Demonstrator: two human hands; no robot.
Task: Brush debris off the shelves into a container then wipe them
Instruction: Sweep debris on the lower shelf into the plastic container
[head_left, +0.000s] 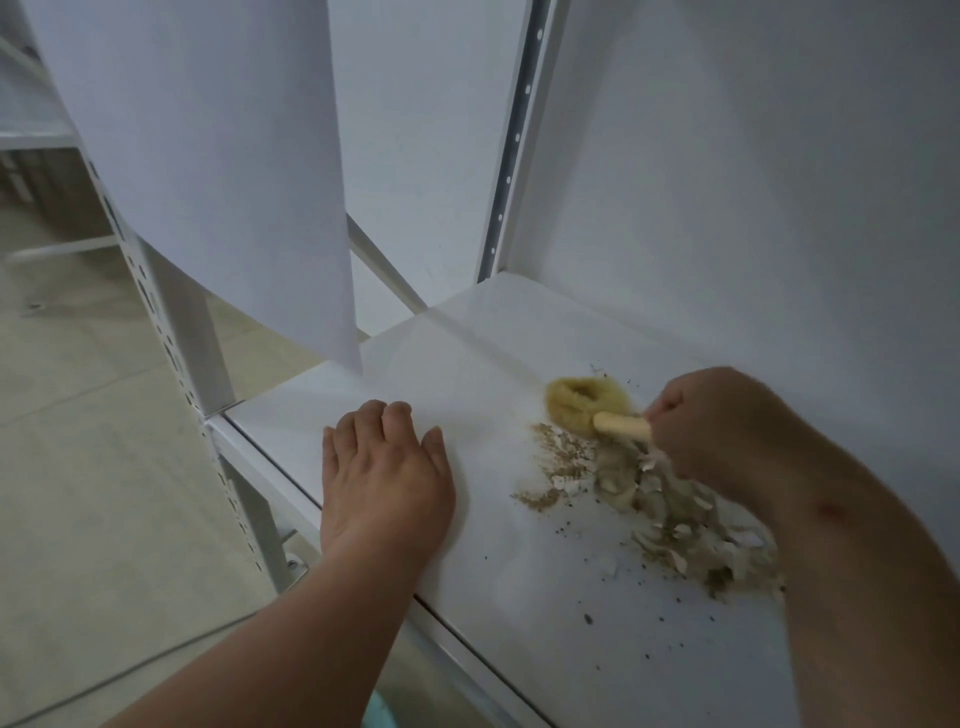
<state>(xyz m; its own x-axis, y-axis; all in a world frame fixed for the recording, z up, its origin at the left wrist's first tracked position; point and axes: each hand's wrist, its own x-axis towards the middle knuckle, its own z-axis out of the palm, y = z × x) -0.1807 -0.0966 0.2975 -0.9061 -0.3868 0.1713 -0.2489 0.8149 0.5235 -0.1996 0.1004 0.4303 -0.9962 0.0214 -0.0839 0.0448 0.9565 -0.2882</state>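
A white metal shelf (467, 374) fills the middle of the view. A pile of brown crumbs and pale flakes, the debris (649, 499), lies on its right half, with dark specks scattered toward the front edge. My right hand (722, 421) grips the pale wooden handle of a small brush (582, 402); its yellowish bristle head rests on the shelf just behind the debris. My left hand (387, 478) lies flat on the shelf's left part, fingers straight, to the left of the debris.
A white sheet (208, 156) hangs down at the upper left, above the shelf's corner. Perforated white uprights (511, 156) stand at the back and front left. A tiled floor (78, 467) lies to the left. A sliver of something turquoise (379, 714) shows below the shelf's front edge.
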